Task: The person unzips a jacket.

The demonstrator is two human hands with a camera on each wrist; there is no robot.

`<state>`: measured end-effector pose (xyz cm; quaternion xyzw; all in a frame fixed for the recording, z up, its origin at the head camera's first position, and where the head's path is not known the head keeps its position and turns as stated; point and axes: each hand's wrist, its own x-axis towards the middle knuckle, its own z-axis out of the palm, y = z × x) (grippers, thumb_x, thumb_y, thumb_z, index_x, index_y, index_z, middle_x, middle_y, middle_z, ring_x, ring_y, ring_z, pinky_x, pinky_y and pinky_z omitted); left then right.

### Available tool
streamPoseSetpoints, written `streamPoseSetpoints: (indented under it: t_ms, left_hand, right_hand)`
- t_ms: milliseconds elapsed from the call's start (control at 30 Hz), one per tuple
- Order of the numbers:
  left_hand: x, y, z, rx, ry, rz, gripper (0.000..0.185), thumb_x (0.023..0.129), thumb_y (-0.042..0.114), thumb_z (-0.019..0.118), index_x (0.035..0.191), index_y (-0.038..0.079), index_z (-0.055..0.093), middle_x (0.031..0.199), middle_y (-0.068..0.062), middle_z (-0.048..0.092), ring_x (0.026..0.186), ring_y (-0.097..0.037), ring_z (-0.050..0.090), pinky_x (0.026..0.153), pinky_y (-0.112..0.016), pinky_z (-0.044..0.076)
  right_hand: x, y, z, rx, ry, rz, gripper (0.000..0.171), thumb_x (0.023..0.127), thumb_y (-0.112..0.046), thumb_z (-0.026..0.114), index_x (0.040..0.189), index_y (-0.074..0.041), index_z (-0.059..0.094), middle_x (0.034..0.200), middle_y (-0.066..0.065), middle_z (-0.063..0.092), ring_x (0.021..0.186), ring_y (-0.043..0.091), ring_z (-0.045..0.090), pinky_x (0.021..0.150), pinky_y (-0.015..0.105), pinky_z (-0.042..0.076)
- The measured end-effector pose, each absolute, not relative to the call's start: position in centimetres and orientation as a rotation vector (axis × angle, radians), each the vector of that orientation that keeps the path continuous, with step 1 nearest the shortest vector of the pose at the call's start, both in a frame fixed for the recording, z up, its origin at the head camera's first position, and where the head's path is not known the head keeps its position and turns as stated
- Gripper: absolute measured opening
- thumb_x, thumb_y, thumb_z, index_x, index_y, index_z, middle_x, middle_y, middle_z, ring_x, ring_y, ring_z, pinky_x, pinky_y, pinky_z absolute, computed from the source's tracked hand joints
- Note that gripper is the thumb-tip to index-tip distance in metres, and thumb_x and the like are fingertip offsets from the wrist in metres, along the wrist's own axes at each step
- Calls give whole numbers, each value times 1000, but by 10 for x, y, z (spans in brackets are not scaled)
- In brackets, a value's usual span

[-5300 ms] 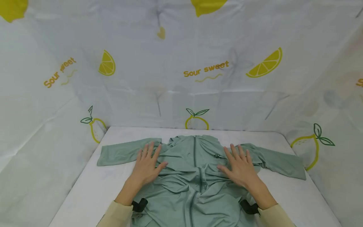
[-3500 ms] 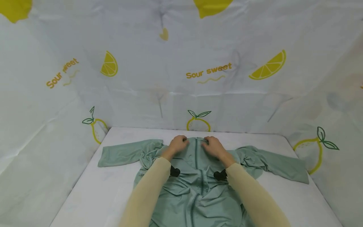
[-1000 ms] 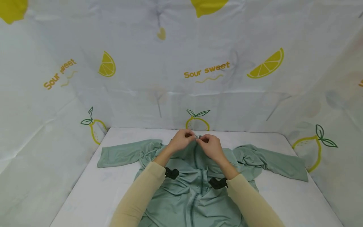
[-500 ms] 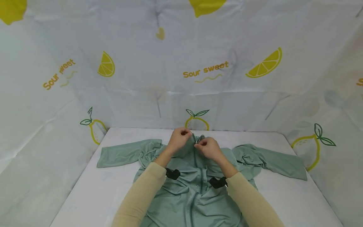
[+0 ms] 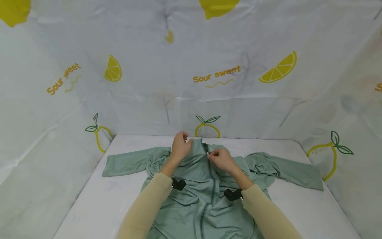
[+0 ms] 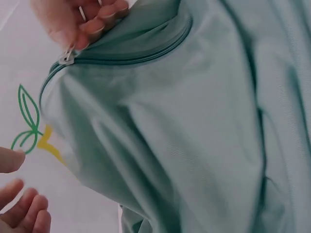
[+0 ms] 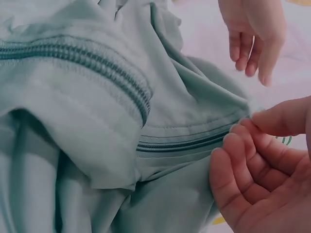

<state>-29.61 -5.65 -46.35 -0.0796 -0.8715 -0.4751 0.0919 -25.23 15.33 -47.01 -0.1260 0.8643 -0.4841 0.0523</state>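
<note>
A sage-green zip-up jacket (image 5: 185,199) lies front up, collar at the far end and both sleeves spread sideways. My right hand (image 5: 222,160) pinches the small metal zipper pull (image 6: 67,57) between thumb and forefinger, just below the collar. Above the pull, the two collar edges stand apart. Over the collar's left side is my left hand (image 5: 181,146); in the right wrist view this left hand (image 7: 255,34) has loose fingers and nothing in them, apart from the cloth. Further down, the front zipper (image 5: 213,189) runs in a wavy line through folds.
The jacket lies on a white table (image 5: 86,196) bounded by a white lemon-print curtain (image 5: 143,109) at the back and sides. The left sleeve (image 5: 128,162) and right sleeve (image 5: 301,174) reach toward the table's side edges. Black wrist-camera mounts (image 5: 179,184) hang beneath my forearms.
Both hands went from lying flat on the jacket to the collar, pinching at its top. Since then the right hand has drawn the zipper pull slightly down, and the left has let go and shifted left.
</note>
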Motion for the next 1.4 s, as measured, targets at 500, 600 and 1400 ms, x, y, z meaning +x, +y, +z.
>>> streamPoseSetpoints:
  t_ms: [500, 600, 1400]
  left_hand:
    - [-287, -41, -466, -485, -2633, -1663, 20, 100, 21, 69, 96, 3, 77, 87, -6, 69, 71, -15, 58, 65, -32, 49]
    - [-290, -46, -466, -296, -2554, -1685, 20, 99, 20, 69, 97, 1, 76, 91, -9, 70, 77, -19, 61, 70, -35, 51]
    - [-273, -49, -473, -567, -2737, -1824, 25, 101, 26, 68, 101, 3, 79, 83, -4, 65, 64, -13, 47, 59, -28, 39]
  right_hand:
    - [-249, 151, -467, -376, 2613, -1578, 24, 100, -10, 61, 84, 6, 69, 63, 3, 57, 55, 14, 51, 56, 30, 44]
    - [-244, 153, -472, -456, 2640, -1447, 28, 100, -9, 61, 73, -1, 65, 56, -1, 52, 51, 14, 47, 54, 31, 42]
    - [-234, 161, -468, -510, 2510, -1512, 27, 105, -13, 57, 86, 2, 66, 69, 7, 58, 61, 16, 53, 61, 31, 49]
